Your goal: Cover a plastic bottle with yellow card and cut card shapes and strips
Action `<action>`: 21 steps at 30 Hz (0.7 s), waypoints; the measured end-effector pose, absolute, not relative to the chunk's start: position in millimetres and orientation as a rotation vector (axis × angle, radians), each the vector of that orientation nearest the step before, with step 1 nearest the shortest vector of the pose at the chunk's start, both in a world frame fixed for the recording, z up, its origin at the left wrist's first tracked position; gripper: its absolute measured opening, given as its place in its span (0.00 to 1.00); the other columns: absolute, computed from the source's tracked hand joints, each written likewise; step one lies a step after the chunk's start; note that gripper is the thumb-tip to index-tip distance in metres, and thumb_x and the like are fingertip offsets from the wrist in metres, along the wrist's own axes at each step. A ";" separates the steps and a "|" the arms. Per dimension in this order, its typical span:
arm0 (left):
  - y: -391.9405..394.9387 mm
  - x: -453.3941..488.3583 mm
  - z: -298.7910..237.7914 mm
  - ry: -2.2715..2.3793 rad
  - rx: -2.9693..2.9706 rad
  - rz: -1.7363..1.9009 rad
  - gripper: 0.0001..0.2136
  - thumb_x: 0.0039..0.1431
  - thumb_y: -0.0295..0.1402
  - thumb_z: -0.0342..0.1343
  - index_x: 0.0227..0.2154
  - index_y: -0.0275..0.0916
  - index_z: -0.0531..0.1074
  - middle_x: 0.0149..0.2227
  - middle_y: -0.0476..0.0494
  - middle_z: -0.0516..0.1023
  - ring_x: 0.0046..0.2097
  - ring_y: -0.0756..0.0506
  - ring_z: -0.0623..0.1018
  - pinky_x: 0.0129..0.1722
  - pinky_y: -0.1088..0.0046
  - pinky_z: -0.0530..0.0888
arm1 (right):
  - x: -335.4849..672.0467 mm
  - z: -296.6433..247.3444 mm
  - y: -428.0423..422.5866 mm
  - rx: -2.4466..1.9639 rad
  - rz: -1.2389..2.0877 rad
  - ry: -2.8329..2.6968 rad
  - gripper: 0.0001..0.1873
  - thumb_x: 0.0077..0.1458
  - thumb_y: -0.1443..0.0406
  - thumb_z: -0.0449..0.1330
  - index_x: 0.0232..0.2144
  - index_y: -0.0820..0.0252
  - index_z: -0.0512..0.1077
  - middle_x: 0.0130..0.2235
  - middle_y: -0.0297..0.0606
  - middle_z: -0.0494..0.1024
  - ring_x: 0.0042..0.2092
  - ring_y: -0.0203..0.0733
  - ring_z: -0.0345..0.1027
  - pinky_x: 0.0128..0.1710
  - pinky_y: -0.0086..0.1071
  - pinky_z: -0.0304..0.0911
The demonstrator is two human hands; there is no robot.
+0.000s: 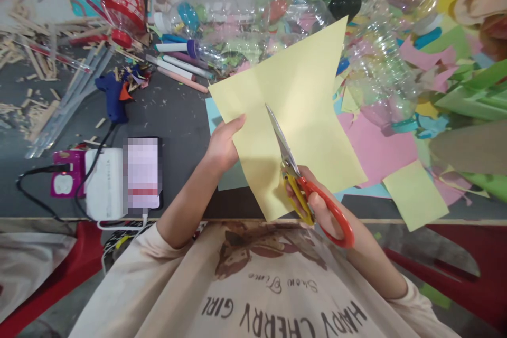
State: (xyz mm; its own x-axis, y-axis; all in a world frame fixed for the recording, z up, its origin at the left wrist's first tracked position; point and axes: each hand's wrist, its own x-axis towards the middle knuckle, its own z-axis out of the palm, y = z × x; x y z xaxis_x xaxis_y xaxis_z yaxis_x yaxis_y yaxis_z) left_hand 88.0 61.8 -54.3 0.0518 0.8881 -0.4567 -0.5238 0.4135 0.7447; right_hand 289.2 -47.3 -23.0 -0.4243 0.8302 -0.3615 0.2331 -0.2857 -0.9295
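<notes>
A sheet of pale yellow paper is held up over the table's near edge. Its left edge is pinched by my left hand, thumb on top and the other fingers hidden behind. My right hand grips scissors with one red and one yellow handle, fingers through the loops. The blades lie over the paper's face and look closed, pointing up and to the left. No cut line shows in the sheet. Pink paper and a smaller yellow-green piece lie to the right, with light blue paper underneath.
Clear plastic bottles crowd the back. Markers, a blue glue gun, wooden sticks and a phone beside a white power box are at the left. Paper scraps spread over the right.
</notes>
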 end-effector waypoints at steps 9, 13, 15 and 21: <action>62.0 88.2 -61.4 1.048 0.492 1.115 0.09 0.50 0.34 0.60 0.34 0.38 0.78 0.40 0.43 0.85 0.57 0.35 0.79 0.55 0.56 0.78 | 283.3 -31.5 -46.6 -1.411 1.848 -1.303 0.41 0.50 0.29 0.48 0.48 0.54 0.63 0.34 0.34 0.64 0.30 0.37 0.56 0.25 0.32 0.53; 63.1 89.4 -64.9 1.062 0.496 1.103 0.09 0.51 0.35 0.59 0.34 0.39 0.78 0.40 0.43 0.85 0.58 0.35 0.78 0.54 0.55 0.78 | 280.5 -32.0 -46.1 -1.443 1.825 -1.295 0.42 0.49 0.29 0.49 0.49 0.55 0.62 0.33 0.33 0.65 0.29 0.37 0.57 0.24 0.31 0.54; 63.4 90.0 -65.4 1.061 0.492 1.113 0.09 0.51 0.35 0.59 0.34 0.39 0.78 0.40 0.43 0.84 0.58 0.34 0.78 0.54 0.54 0.78 | 279.8 -34.0 -46.1 -1.437 1.823 -1.287 0.42 0.50 0.30 0.50 0.49 0.55 0.62 0.32 0.32 0.64 0.28 0.36 0.56 0.23 0.30 0.53; 62.7 90.6 -60.9 1.033 0.429 1.112 0.10 0.51 0.34 0.60 0.36 0.37 0.78 0.42 0.41 0.84 0.60 0.33 0.75 0.58 0.53 0.75 | 278.8 -41.6 -46.6 -1.462 1.783 -1.292 0.43 0.49 0.30 0.51 0.50 0.56 0.61 0.30 0.31 0.64 0.27 0.35 0.56 0.22 0.30 0.51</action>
